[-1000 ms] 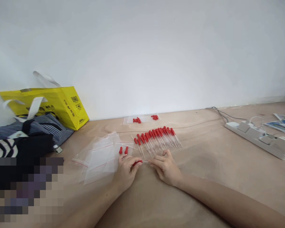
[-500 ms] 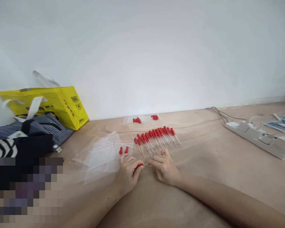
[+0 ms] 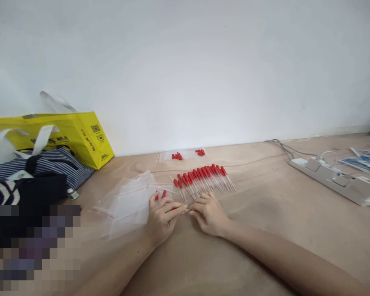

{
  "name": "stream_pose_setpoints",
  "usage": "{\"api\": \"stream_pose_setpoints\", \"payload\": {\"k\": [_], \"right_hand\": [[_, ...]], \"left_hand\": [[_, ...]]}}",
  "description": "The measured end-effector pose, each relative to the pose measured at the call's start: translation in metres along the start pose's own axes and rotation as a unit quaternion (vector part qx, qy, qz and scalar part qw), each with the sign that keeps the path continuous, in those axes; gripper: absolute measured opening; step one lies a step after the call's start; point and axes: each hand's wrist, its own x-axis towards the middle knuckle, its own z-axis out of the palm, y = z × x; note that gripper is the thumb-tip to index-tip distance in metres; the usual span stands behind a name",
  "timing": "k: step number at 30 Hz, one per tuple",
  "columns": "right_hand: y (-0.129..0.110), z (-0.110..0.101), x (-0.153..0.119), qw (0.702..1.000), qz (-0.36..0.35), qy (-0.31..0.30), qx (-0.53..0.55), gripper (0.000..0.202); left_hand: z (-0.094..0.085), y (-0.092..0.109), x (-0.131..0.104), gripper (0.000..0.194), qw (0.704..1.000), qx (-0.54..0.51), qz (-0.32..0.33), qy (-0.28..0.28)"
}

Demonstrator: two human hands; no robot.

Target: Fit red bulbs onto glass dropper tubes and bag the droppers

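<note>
My left hand point(image 3: 164, 218) is closed, fingers pinched over a red rubber bulb that shows half a second ago and is now hidden by them. My right hand point(image 3: 208, 213) pinches a thin glass dropper tube point(image 3: 187, 210); a short piece of it shows between the two hands. Just beyond them lies a slanting row of several glass droppers point(image 3: 200, 174) with red rubber bulbs on their far ends. Two loose red bulbs point(image 3: 163, 194) lie by my left fingers, one partly covered.
Clear zip bags point(image 3: 128, 205) lie spread left of my hands. Near the wall, another bag point(image 3: 189, 154) has loose red bulbs on or in it. A yellow carrier bag point(image 3: 101, 139) and a striped bag point(image 3: 82, 172) stand at left. A power strip point(image 3: 333, 183) lies at right.
My left fingers have closed over the red bulb, which showed before. Both hands have come closer together, and less of the tube shows between them.
</note>
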Motion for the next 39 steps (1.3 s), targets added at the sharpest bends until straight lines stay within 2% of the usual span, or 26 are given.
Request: {"api": "stream_pose_setpoints", "payload": {"k": [3,4,6,10,13,17,22,25,29,34,39], "right_hand": [[-0.002,-0.003,0.01,0.999,0.052,0.0,-0.012,0.014],[-0.003,-0.002,0.015,0.997,0.081,0.0,-0.016,0.015],[-0.002,0.001,0.027,0.989,0.147,0.001,-0.028,0.018],[0.002,0.014,0.053,0.97,0.229,-0.005,-0.077,0.022],[0.004,0.024,0.067,0.963,0.25,-0.008,-0.105,0.019],[0.004,0.031,0.074,0.955,0.271,-0.011,-0.118,0.02],[0.002,0.032,0.078,0.954,0.274,-0.001,-0.122,0.02],[-0.003,0.033,0.082,0.969,0.22,0.005,-0.114,0.019],[-0.013,0.037,0.09,0.984,0.137,-0.03,-0.108,0.022],[-0.022,0.049,0.099,0.975,0.185,-0.041,-0.117,0.028],[-0.023,0.053,0.103,0.968,0.221,-0.028,-0.116,0.025]], "left_hand": [[-0.001,-0.007,-0.001,0.015,0.997,0.052,-0.022,0.052],[0.0,-0.011,-0.002,0.012,0.994,0.073,-0.049,0.067],[0.001,-0.021,-0.004,0.021,0.983,0.117,-0.119,0.073],[0.001,-0.041,-0.009,0.03,0.952,0.169,-0.256,-0.001],[0.0,-0.049,-0.011,0.028,0.937,0.17,-0.301,-0.052],[-0.001,-0.049,-0.009,0.022,0.933,0.156,-0.311,-0.087],[0.002,-0.047,-0.004,0.017,0.935,0.163,-0.303,-0.089],[0.005,-0.049,-0.004,0.014,0.937,0.173,-0.292,-0.078],[0.006,-0.052,-0.008,0.014,0.948,0.181,-0.26,-0.044],[0.004,-0.05,-0.009,0.017,0.948,0.19,-0.256,-0.003],[0.002,-0.047,-0.008,0.016,0.943,0.166,-0.289,-0.018]]}}
